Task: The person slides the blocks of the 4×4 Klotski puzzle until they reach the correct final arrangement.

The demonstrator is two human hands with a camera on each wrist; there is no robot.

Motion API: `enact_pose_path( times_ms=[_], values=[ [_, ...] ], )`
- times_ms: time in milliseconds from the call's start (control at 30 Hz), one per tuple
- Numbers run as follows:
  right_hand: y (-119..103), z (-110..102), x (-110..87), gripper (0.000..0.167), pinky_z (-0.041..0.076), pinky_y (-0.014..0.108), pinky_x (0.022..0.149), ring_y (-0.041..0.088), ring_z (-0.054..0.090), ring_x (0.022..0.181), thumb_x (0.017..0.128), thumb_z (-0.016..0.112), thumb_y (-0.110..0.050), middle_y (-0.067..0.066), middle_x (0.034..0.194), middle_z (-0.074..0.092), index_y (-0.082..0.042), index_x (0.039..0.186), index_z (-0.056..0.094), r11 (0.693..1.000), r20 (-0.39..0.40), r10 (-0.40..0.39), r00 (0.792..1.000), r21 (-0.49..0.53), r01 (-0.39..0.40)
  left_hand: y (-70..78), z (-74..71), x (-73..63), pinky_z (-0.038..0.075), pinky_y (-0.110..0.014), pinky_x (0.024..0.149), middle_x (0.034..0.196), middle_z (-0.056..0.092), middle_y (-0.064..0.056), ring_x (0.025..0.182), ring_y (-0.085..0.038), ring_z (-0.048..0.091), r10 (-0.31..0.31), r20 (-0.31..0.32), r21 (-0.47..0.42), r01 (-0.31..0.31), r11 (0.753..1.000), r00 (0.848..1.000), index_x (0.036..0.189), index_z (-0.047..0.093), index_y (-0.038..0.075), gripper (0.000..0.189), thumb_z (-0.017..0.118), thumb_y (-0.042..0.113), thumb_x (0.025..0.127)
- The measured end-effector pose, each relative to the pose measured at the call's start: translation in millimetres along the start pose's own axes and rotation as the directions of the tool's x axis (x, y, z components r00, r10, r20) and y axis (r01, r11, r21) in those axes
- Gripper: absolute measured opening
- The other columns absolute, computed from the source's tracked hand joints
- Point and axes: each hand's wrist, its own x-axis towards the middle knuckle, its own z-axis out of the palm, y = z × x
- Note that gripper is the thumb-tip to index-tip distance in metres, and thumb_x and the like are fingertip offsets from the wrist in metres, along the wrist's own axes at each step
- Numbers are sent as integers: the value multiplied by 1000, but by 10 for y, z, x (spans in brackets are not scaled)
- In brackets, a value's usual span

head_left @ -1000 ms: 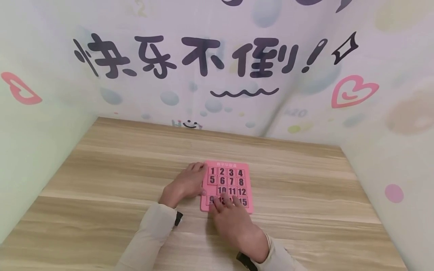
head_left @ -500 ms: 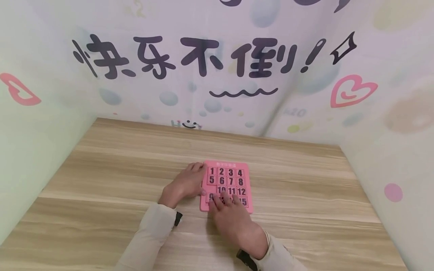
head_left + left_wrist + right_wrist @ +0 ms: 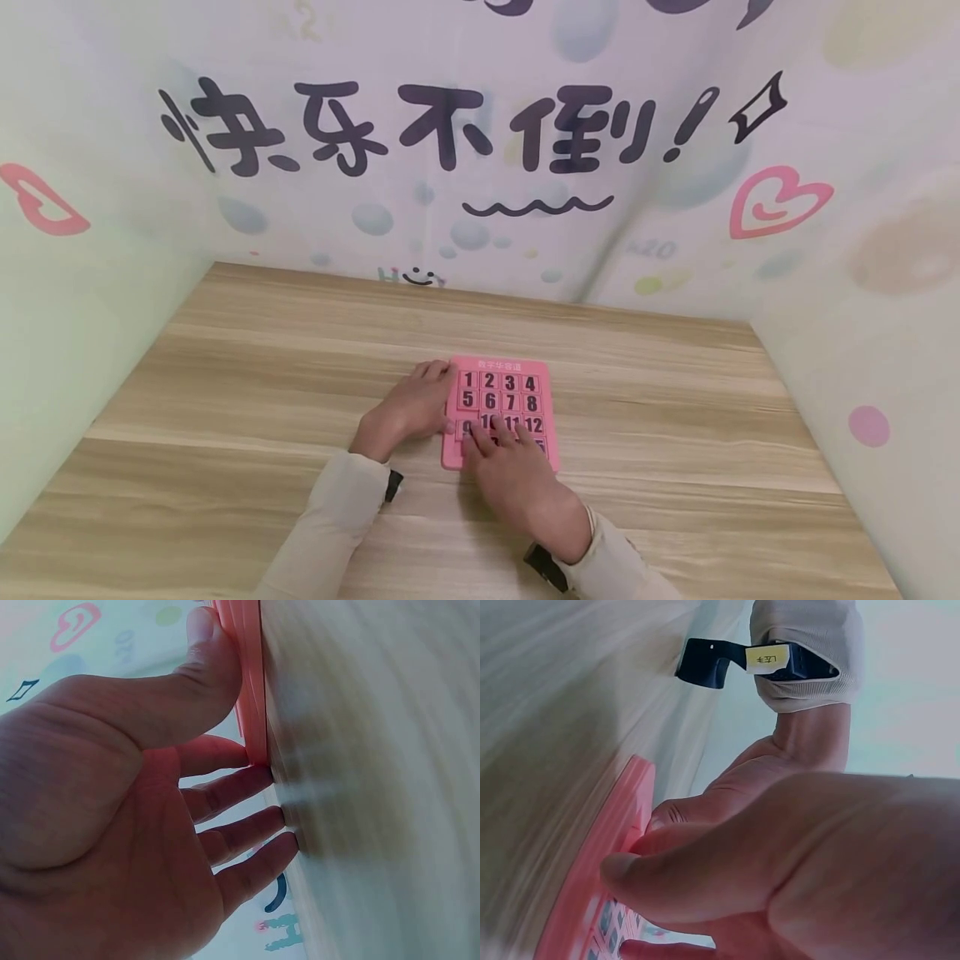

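A pink number slide puzzle (image 3: 536, 367) lies flat on the wooden table. My left hand (image 3: 420, 404) rests at its left side, thumb along the edge and fingertips near the far left corner; in the left wrist view the fingers (image 3: 236, 829) are spread and nearly straight. Over the near rows lies my right hand (image 3: 513, 487), a fingertip on the 9 tile (image 3: 466, 426), which sits partly between the third and bottom rows at the left. Tiles 1 to 8 fill the top two rows. Right-hand fingers cover most of the bottom row.
The wood-grain table (image 3: 262, 375) surrounds the puzzle. A printed white cloth wall (image 3: 420, 225) rises along its far edge, with pale side walls left and right. A black strap mount (image 3: 705, 664) sits on the left wrist.
The 9 tile has slid away from me, out of the bottom row toward the gap under the 5, with my right fingers moving slightly along. My left hand has stayed in place.
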Motion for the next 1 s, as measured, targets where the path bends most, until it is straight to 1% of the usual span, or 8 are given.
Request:
enact_pose_path(
  times_ms=[267,433,567,733,833,1000],
  values=[
    [34,33,31,47,35,53,117,31,36,145,103,49,-20,1,157,39,-18,150,45,1000,-6,12,1000,23,-12,-4,3,7,20,-51,124,161,25,-18,150,-35,19,7,-2,-2,-7,1000,1000,155,22,-2,84,72,17,90],
    [54,28,61,48,31,53,119,32,31,147,103,47,-21,1,159,36,-17,151,44,998,2,20,1000,67,-20,-9,8,14,21,-50,124,161,26,-17,150,-35,20,0,-1,3,0,1000,1000,156,22,-1,84,72,18,91],
    [63,22,75,48,30,53,120,32,30,148,103,46,-20,2,159,36,-16,151,44,996,-2,20,1000,91,-19,-22,2,16,22,-50,124,161,26,-17,149,-35,21,-4,-2,5,4,1000,1000,156,23,-1,84,72,18,90],
    [68,19,70,49,31,52,120,32,31,148,102,46,-20,2,159,37,-16,151,44,998,-20,14,1000,62,-13,-28,1,23,22,-50,124,161,26,-17,150,-35,20,-5,-2,10,5,1000,1000,156,23,-1,85,73,20,90],
    [70,10,51,50,30,51,120,31,29,148,103,45,-22,2,160,35,-16,152,42,999,-12,10,1000,39,-10,-22,3,24,22,-50,124,161,26,-18,150,-35,20,0,-4,15,0,1000,1000,156,23,-2,85,73,20,90],
    [94,-24,-31,48,30,53,120,31,28,149,104,44,-23,2,160,35,-15,152,42,999,-1,8,1000,50,-8,-21,15,10,22,-51,123,161,25,-18,150,-35,20,8,-2,21,-8,1000,1000,155,22,-2,86,73,20,90]
  ],
)
